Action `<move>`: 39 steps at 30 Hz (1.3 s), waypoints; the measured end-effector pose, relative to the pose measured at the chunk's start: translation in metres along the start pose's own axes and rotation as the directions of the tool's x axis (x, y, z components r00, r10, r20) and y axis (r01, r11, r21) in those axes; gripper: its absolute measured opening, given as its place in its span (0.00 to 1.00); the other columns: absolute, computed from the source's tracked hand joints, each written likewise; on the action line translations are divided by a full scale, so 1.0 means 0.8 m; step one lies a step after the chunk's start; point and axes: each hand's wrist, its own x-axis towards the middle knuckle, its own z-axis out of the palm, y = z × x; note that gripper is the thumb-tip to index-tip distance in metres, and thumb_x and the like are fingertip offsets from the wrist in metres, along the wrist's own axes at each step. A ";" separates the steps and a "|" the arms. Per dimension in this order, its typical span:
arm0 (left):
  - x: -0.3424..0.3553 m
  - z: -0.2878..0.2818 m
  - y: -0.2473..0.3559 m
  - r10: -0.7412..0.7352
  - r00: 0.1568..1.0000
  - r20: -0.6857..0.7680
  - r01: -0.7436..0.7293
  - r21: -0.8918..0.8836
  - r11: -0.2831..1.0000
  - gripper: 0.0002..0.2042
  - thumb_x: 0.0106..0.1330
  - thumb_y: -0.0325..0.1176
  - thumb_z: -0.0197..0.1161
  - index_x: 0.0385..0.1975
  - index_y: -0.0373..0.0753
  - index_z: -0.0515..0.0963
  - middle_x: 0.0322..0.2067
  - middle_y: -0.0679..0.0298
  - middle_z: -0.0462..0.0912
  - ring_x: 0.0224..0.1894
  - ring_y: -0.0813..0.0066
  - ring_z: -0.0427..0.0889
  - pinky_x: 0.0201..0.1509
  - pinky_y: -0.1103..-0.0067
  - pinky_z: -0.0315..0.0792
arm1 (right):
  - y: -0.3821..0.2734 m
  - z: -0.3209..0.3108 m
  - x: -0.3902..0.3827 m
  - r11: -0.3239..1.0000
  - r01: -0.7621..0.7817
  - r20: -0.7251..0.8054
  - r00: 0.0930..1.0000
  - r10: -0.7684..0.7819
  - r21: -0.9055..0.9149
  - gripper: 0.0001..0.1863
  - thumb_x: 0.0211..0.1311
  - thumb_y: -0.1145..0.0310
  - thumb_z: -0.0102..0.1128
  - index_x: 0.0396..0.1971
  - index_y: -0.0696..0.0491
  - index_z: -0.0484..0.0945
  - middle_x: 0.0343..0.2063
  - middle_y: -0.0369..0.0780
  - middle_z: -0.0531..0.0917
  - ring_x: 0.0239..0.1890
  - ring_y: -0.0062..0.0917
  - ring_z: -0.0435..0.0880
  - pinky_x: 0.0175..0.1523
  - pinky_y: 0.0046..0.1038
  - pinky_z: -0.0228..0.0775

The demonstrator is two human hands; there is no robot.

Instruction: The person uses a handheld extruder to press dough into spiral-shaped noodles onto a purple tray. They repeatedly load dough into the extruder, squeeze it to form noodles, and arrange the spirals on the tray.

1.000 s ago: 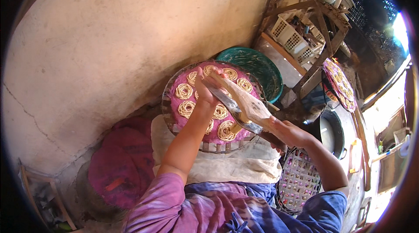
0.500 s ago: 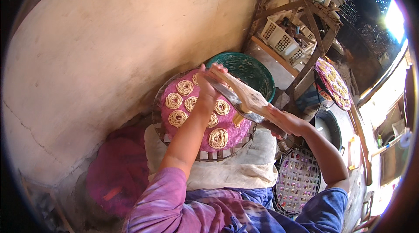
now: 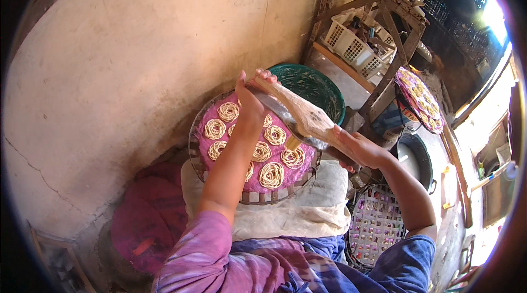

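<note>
One wooden press [image 3: 308, 118] gripped by left hand [image 3: 251, 98] and right hand [image 3: 363, 149], one tray [image 3: 262, 198] below, at least nine pale coils [image 3: 272, 175]

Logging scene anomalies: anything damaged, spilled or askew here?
Yes: a jagged crack runs down the lower left of the wall, which looks like damage. The visible pale coils lie on the pink-covered tray; I see no spill there.

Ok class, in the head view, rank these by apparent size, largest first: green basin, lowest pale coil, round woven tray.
1. Round woven tray
2. Green basin, though partly hidden
3. Lowest pale coil, clearly smallest
</note>
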 end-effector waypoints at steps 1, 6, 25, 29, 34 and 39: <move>-0.003 -0.002 0.003 -0.032 0.998 -0.050 0.031 -0.017 0.999 0.18 0.66 0.54 0.48 0.27 0.46 0.71 0.26 0.69 0.72 0.33 0.70 0.74 0.44 0.66 0.67 | 0.003 0.002 -0.001 1.000 -0.010 -0.010 1.000 0.010 0.006 0.45 0.66 0.27 0.33 0.23 0.59 0.79 0.15 0.37 0.77 0.16 0.21 0.77 0.22 0.25 0.69; -0.024 -0.030 -0.027 -0.056 0.990 -0.126 0.038 -0.144 0.989 0.21 0.70 0.55 0.42 0.27 0.44 0.68 0.26 0.65 0.70 0.33 0.66 0.71 0.43 0.69 0.66 | 0.023 -0.008 -0.009 0.997 -0.080 -0.005 0.997 0.080 -0.016 0.43 0.66 0.29 0.36 0.30 0.59 0.81 0.16 0.37 0.77 0.17 0.19 0.77 0.21 0.24 0.68; 0.065 -0.053 -0.036 -0.065 0.993 -0.099 0.054 -0.108 0.993 0.16 0.63 0.50 0.49 0.25 0.45 0.69 0.22 0.68 0.70 0.29 0.70 0.72 0.45 0.68 0.68 | 0.020 -0.045 0.071 0.993 -0.085 -0.109 0.991 0.076 -0.084 0.46 0.62 0.24 0.34 0.22 0.58 0.78 0.12 0.36 0.72 0.14 0.19 0.71 0.19 0.24 0.63; 0.071 -0.055 -0.028 -0.026 0.996 -0.086 0.023 -0.035 0.999 0.16 0.64 0.51 0.46 0.25 0.46 0.69 0.21 0.69 0.70 0.27 0.71 0.72 0.42 0.69 0.67 | 0.011 -0.045 0.061 1.000 -0.023 0.006 1.000 0.023 -0.009 0.43 0.66 0.28 0.33 0.33 0.56 0.82 0.12 0.34 0.72 0.12 0.18 0.71 0.18 0.24 0.65; 0.072 -0.042 -0.044 -0.062 0.977 -0.205 0.033 -0.140 0.990 0.15 0.64 0.49 0.45 0.23 0.46 0.67 0.20 0.69 0.69 0.26 0.71 0.71 0.40 0.69 0.66 | 0.001 -0.063 0.047 0.990 -0.062 -0.139 0.989 0.043 -0.130 0.45 0.63 0.26 0.35 0.23 0.58 0.79 0.11 0.36 0.73 0.13 0.20 0.72 0.18 0.25 0.64; 0.079 -0.027 -0.022 -0.040 0.996 -0.079 0.034 -0.078 0.996 0.15 0.64 0.48 0.44 0.23 0.45 0.66 0.19 0.68 0.69 0.25 0.70 0.71 0.40 0.69 0.67 | -0.008 -0.046 0.056 0.996 -0.005 -0.163 0.987 -0.010 -0.091 0.46 0.61 0.24 0.37 0.24 0.57 0.82 0.11 0.35 0.72 0.13 0.19 0.73 0.18 0.24 0.64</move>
